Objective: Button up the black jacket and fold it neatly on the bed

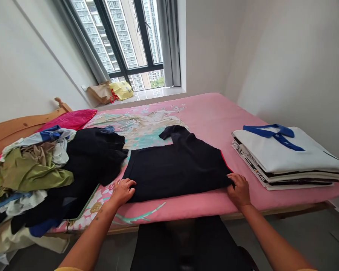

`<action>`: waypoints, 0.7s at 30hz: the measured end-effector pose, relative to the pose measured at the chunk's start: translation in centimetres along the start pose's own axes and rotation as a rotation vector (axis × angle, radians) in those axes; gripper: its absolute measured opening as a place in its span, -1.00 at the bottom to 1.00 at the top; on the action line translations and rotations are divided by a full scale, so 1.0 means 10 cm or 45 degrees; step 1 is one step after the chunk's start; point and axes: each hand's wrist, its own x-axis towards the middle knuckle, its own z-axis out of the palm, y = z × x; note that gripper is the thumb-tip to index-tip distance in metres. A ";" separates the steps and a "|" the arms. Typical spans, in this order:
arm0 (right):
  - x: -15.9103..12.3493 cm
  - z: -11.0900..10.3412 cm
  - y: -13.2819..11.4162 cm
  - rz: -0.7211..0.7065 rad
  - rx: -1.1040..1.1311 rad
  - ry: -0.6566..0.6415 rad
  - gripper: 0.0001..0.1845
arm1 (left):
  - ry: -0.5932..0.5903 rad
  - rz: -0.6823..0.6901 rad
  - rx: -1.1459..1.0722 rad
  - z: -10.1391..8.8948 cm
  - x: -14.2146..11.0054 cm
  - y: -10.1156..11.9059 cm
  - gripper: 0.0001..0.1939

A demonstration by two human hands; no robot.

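Note:
A black short-sleeved shirt (169,169) lies on the bed, folded lengthwise, with one sleeve pointing to the far side and a thin red line along its right end. My left hand (123,192) grips the near left corner at the hem, fingers curled over the cloth. At the near right corner, by the red edge, my right hand (238,189) pinches the fabric between thumb and fingers. The fingertips of both hands are partly hidden.
To the left is a loose heap of clothes (31,169). A neat stack of folded shirts (288,154), topped by a white one with a blue collar, sits at the right. Pink bedding (211,113) covers the bed. Bags (121,90) rest on the windowsill.

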 end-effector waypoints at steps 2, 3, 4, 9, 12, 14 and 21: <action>-0.01 0.01 0.01 -0.006 -0.035 0.003 -0.80 | -0.045 0.024 0.037 -0.04 0.02 -0.03 -0.72; -0.01 0.01 0.01 -0.009 -0.049 0.002 -0.80 | -0.060 0.032 0.039 -0.05 0.03 -0.04 -0.73; -0.01 0.02 0.02 -0.012 -0.060 0.000 -0.81 | -0.066 0.036 0.035 -0.05 0.03 -0.05 -0.74; -0.01 0.04 0.05 -0.021 -0.091 0.012 -0.83 | -0.058 0.023 0.038 -0.02 0.00 -0.02 -0.74; -0.02 0.05 0.07 -0.014 -0.097 0.011 -0.85 | -0.073 0.077 0.025 -0.02 0.02 0.13 -0.76; -0.01 0.05 0.06 -0.011 -0.099 0.016 -0.84 | -0.100 0.128 -0.003 -0.03 0.07 0.28 -0.74; -0.02 0.04 0.06 -0.029 -0.106 0.032 -0.82 | -0.122 0.229 -0.079 0.00 0.33 0.54 -0.53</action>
